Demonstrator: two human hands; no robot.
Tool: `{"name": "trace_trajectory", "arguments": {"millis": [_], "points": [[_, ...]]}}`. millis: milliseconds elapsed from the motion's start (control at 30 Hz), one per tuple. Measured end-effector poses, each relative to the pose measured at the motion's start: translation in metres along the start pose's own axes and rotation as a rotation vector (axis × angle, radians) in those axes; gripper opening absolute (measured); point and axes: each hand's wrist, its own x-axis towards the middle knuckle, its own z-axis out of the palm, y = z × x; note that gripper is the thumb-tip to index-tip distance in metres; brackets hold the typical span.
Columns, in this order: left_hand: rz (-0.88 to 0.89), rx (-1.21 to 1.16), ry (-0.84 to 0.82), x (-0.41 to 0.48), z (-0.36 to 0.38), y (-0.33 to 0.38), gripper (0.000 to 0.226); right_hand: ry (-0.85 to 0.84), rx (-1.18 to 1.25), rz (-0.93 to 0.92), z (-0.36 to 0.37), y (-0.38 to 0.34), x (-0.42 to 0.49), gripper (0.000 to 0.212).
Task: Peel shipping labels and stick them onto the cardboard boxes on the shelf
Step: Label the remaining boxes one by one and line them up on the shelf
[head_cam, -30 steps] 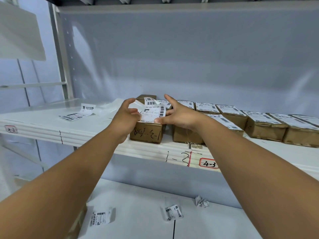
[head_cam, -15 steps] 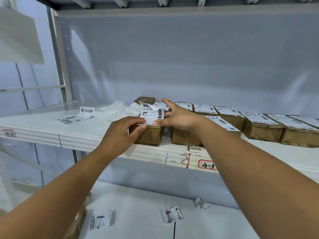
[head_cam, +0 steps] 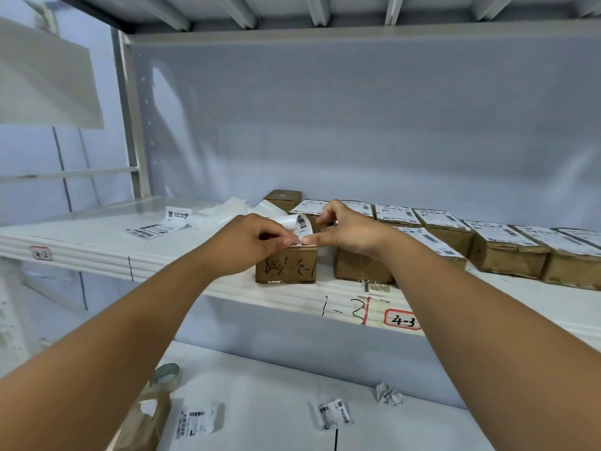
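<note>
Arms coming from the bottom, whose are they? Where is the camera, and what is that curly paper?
They belong to a person wearing a camera on their head, so you see what they see. The left hand and right hand both pinch a curled label just above a brown box with writing on its front. The box stands on a white shelf. To the right sits a row of boxes with labels already on top. Farther left lie loose labels.

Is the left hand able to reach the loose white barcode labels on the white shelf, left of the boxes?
Probably yes: only open white shelf lies between the left hand and the loose white barcode labels, though it now pinches a curled label.
</note>
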Motion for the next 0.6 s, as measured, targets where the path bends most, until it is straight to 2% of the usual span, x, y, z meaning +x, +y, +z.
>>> {"name": "trace_trajectory", "arguments": {"millis": [133,200,400,600], "points": [[-0.018,-0.027,-0.182,0.008,-0.003,0.007,0.045,0.001,0.002,-0.022,0.001,-0.001,-0.001,0.046],[-0.052,-0.03,-0.251,0.014,-0.002,0.014,0.052,0.005,-0.01,-0.032,0.001,-0.001,-0.002,0.042],[-0.082,0.017,-0.453,0.032,-0.003,0.02,0.043,-0.011,-0.024,-0.034,0.001,-0.004,-0.005,0.043],[-0.073,0.205,-0.448,0.046,0.005,0.021,0.038,-0.035,-0.004,-0.034,0.0,-0.006,-0.004,0.043]]}}
